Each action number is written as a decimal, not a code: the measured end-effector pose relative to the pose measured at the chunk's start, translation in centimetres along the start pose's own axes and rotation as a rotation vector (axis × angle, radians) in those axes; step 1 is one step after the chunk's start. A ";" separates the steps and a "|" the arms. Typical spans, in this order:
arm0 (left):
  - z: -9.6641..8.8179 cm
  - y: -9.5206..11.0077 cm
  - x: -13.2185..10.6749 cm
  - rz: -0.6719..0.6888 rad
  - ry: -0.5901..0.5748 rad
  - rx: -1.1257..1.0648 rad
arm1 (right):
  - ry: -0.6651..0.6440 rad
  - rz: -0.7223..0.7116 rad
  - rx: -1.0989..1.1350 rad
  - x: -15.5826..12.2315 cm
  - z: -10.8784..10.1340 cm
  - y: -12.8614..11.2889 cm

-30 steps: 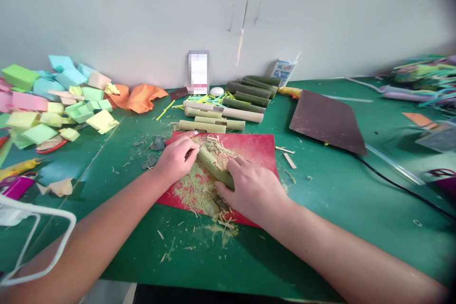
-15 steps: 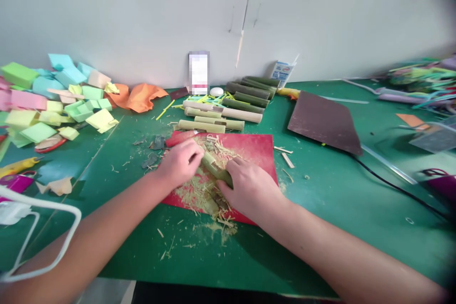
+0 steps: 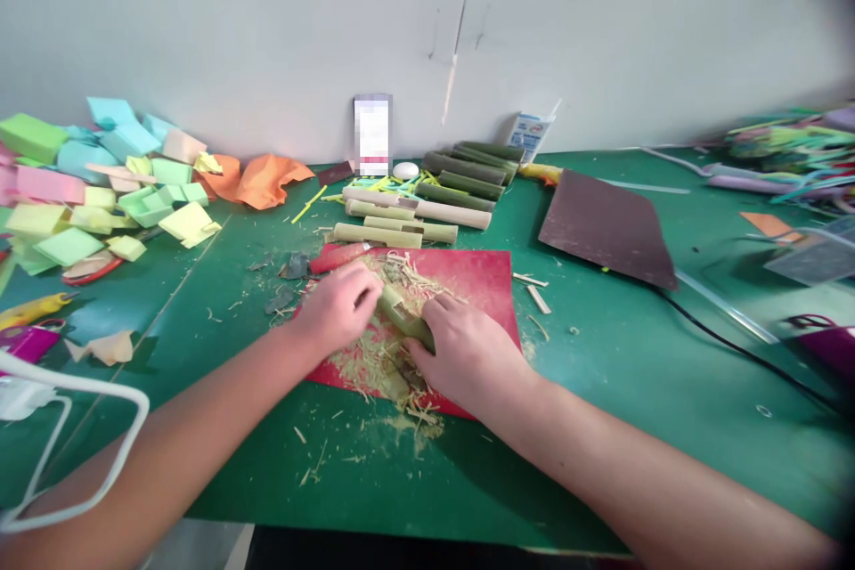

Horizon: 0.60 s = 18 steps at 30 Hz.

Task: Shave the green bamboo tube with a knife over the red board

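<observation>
A short green bamboo tube [image 3: 399, 312] with a notch cut in its upper side lies slantwise between my hands. My left hand [image 3: 339, 308] is closed at its far left end, and the fingertips there are partly hidden. The near right end is wrapped by the fingers of my right hand [image 3: 464, 343]. Beneath them a red sheet [image 3: 477, 272] is strewn with pale shavings and dust [image 3: 354, 365]. Just beyond my left hand is a rolled red edge or strip [image 3: 342, 256].
Cut bamboo pieces [image 3: 427, 232] lie in rows behind the sheet. Coloured paper boxes [image 3: 126, 169] and crumpled orange paper [image 3: 273, 181] are at the left. A phone [image 3: 373, 135] leans on the wall. At the right lies a dark board [image 3: 607, 227] beside a black cable [image 3: 735, 343].
Almost nothing differs. Both hands keep their places on the bamboo tube, and the whole view has shifted very slightly.
</observation>
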<state>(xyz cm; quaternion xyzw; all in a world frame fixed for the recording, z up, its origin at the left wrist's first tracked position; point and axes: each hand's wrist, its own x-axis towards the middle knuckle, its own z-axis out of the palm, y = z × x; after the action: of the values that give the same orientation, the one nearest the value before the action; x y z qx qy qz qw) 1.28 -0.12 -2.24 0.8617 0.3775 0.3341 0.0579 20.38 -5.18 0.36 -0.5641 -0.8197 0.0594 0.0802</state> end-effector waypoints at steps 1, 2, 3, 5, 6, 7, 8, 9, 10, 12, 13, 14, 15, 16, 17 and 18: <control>0.0 0.1 0.0 0.010 -0.030 -0.014 | -0.004 -0.005 0.005 0.0 0.0 0.0; 0.0 0.1 0.0 0.017 -0.044 -0.024 | -0.007 -0.006 0.007 0.0 0.0 0.0; -0.1 0.1 -0.1 0.018 -0.036 -0.022 | -0.009 -0.005 0.006 0.0 -0.1 -0.1; -0.1 0.1 -0.2 0.004 0.017 0.010 | -0.010 0.001 -0.001 0.0 -0.1 -0.1; -0.1 0.2 -0.2 -0.002 0.025 0.022 | -0.012 0.001 -0.002 0.0 -0.1 -0.1; -0.1 0.3 -0.2 0.001 0.010 0.024 | -0.015 0.002 -0.002 0.0 -0.1 -0.1; 0.0 0.4 -0.3 0.012 -0.020 0.013 | -0.020 0.001 -0.001 0.0 -0.1 -0.1; 0.0 0.5 -0.3 0.023 -0.051 -0.005 | -0.023 0.000 -0.001 0.0 -0.1 -0.1; 0.1 0.7 -0.3 0.032 -0.066 -0.020 | -0.024 -0.002 -0.002 0.0 0.0 0.0; 0.2 1.0 -0.3 0.029 -0.039 -0.020 | -0.009 -0.004 -0.004 0.0 0.1 0.1; 0.2 1.1 -0.3 0.025 -0.025 -0.010 | 0.000 -0.006 -0.003 0.1 0.2 0.1; 0.3 1.2 -0.3 0.025 -0.025 -0.004 | 0.005 -0.006 -0.002 0.1 0.3 0.1; 0.3 1.3 -0.3 0.035 -0.040 -0.004 | 0.005 -0.004 0.000 0.1 0.3 0.1; 0.3 1.3 -0.3 0.048 -0.067 -0.012 | 0.001 -0.003 0.002 0.1 0.3 0.2; 0.3 1.2 -0.2 0.058 -0.091 -0.021 | -0.004 -0.003 0.002 0.1 0.3 0.1; 0.3 1.0 -0.2 0.057 -0.093 -0.023 | -0.008 -0.002 0.001 0.1 0.2 0.1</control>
<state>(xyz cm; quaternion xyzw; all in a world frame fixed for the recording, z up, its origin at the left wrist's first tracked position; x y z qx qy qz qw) 1.94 -0.93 -2.24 0.8859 0.3457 0.2998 0.0758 20.42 -5.06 0.10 -0.5632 -0.8204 0.0620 0.0773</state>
